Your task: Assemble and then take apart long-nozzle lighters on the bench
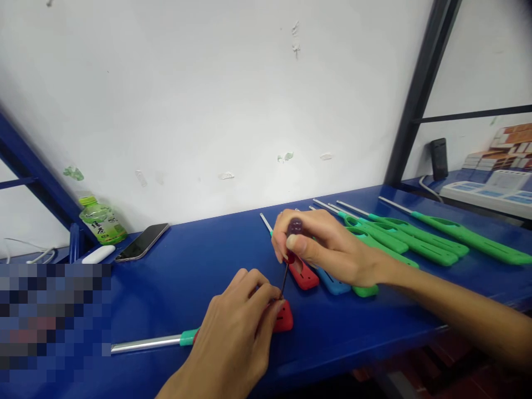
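Observation:
My left hand (pixel 236 327) is closed around a red long-necked lighter (pixel 284 318) lying on the blue table, its metal tube pointing left. The hand covers most of the lighter's body; the handle end shows past the fingertips. In my right hand (pixel 328 244) is a screwdriver (pixel 285 280) with a dark handle, tilted, its thin shaft reaching down to the lighter beside my left fingertips. Whether the tip sits in a slot I cannot tell. Just beyond lie another red lighter (pixel 305 275) and a blue lighter (pixel 334 281), partly hidden by my right hand.
Several green lighters (pixel 436 246) lie to the right on the blue table (pixel 178 282). At the back left are a phone (pixel 143 242), a white case (pixel 98 254) and a green-capped bottle (pixel 102 219). A white wall rises behind, with a dark post (pixel 419 94) at right.

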`<state>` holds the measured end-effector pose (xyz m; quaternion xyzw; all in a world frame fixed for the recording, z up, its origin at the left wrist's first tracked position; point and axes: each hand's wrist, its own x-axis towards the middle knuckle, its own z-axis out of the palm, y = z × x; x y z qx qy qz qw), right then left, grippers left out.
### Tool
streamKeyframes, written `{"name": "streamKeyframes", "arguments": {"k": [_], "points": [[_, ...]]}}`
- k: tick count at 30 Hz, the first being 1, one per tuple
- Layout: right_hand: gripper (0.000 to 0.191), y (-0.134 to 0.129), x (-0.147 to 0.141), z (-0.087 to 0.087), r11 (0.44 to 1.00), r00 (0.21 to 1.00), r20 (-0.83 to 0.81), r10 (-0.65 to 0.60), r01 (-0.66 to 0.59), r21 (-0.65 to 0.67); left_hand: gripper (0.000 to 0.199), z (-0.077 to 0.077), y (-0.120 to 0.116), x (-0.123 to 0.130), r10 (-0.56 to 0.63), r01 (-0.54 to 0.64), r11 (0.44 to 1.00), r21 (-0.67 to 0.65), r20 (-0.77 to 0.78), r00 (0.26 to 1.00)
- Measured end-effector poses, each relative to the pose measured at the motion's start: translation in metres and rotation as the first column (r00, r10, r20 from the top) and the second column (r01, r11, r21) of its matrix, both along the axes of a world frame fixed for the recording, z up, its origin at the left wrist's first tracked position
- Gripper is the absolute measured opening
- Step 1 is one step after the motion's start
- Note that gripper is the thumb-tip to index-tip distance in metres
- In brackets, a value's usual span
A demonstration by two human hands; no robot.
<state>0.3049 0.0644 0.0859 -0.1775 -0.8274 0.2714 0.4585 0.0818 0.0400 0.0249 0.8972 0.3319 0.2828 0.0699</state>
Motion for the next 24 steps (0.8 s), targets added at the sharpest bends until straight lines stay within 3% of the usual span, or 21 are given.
{"name": "streamKeyframes", "arguments": {"k": [4, 11, 18, 24], "points": [[0.011, -0.0034, -0.0022, 0.0009, 0.997, 0.996, 0.049, -0.074, 0.072, 0.039, 0.023, -0.0019, -0.0010, 0.0028, -0.021, 0.023, 0.999, -0.040, 0.055, 0.998], [0.022, -0.0020, -0.0047, -0.0038, 0.990, 0.992, 0.064, -0.113, 0.106, 0.095, 0.025, -0.0053, 0.0011, 0.0037, 0.008, -0.006, 0.999, -0.046, 0.038, 0.999], [0.020, -0.0003, -0.0053, -0.0036, 0.989, 0.989, 0.078, -0.127, 0.121, 0.083, 0.024, -0.0036, 0.0014, 0.0021, -0.010, 0.012, 0.991, -0.136, 0.015, 1.000], [0.027, 0.0024, -0.0070, -0.0041, 0.989, 0.988, 0.066, -0.140, 0.136, 0.064, 0.026, -0.0036, 0.0033, 0.0030, -0.003, 0.004, 0.993, -0.121, 0.004, 1.000]]}}
